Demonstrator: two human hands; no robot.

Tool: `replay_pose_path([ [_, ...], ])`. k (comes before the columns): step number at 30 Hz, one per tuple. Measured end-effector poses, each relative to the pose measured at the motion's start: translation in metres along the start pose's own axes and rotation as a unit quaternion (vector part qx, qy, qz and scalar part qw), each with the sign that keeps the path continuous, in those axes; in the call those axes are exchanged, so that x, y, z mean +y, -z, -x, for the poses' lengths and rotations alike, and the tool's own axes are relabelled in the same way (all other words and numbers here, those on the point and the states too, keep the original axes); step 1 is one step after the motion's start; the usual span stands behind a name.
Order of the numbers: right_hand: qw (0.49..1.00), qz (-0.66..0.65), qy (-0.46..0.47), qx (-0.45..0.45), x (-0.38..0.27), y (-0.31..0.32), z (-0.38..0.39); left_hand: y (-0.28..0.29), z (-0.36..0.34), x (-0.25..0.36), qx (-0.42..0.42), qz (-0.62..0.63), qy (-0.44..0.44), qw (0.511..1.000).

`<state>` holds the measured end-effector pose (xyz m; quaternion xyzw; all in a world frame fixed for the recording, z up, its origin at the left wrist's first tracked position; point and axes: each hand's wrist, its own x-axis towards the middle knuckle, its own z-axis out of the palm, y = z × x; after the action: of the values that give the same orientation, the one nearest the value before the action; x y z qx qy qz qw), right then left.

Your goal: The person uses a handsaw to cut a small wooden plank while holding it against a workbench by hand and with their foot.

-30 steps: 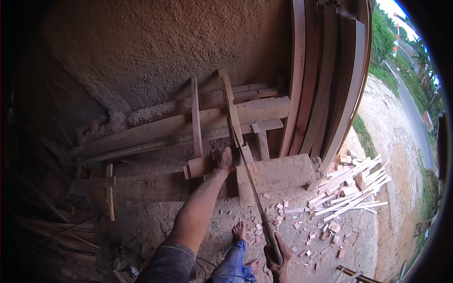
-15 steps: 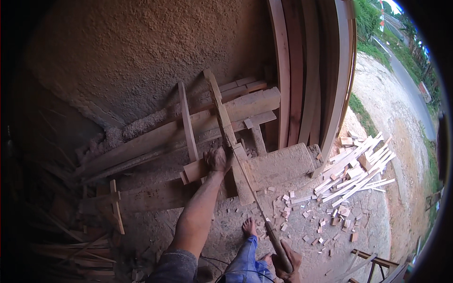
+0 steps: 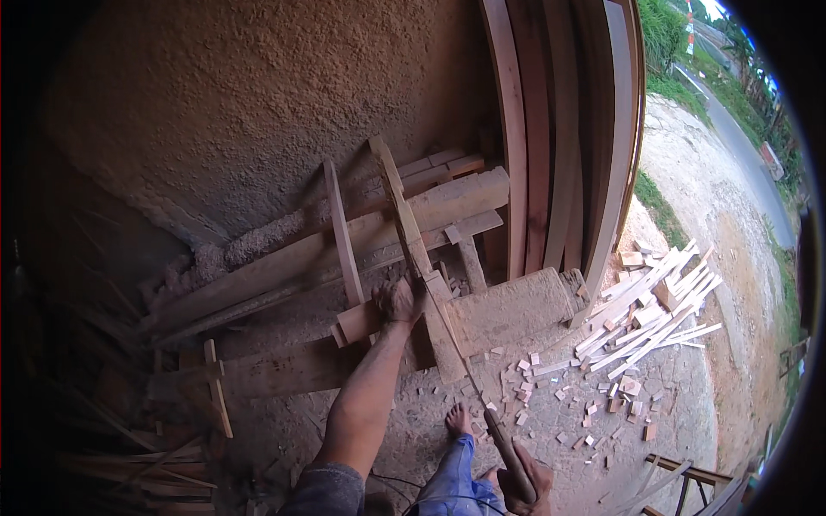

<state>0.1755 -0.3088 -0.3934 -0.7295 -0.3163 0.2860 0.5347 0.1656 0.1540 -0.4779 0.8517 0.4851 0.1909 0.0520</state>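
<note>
My left hand (image 3: 398, 301) is closed around a short reddish wood piece (image 3: 357, 322), pressing it against the upright timbers of a rough wooden bench (image 3: 508, 303). At the lower right, my right hand (image 3: 533, 482) grips the wooden handle of a handsaw (image 3: 509, 449). Its long, thin blade runs up and away towards my left hand, alongside a pale upright block (image 3: 445, 331) on the bench. Beyond that hand a long narrow batten (image 3: 394, 193) slopes up to the wall. Where the teeth meet the wood is too small to make out.
Tall planks (image 3: 538, 129) lean on the rough wall at the back. A thick beam (image 3: 344, 241) lies behind the bench. Cut sticks (image 3: 650, 305) are heaped at right, with small offcuts strewn over the floor. My bare foot (image 3: 459, 420) stands just below the bench.
The whole view has shifted slightly, so the bench and batten sit a little lower. Both hands keep their holds, and the saw shows hardly any movement.
</note>
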Motion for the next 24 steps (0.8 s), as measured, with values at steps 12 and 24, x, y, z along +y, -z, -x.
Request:
replay_pose_path([
  [12,0.967,0.066,0.228,0.089,-0.105,-0.039,-0.132,0.011,0.013,0.001,0.008,-0.020,0.061,0.998],
  [24,0.987,-0.065,0.012,0.145,-0.042,0.030,-0.028,0.077,0.057,0.012,0.034,0.135,-0.146,0.979],
])
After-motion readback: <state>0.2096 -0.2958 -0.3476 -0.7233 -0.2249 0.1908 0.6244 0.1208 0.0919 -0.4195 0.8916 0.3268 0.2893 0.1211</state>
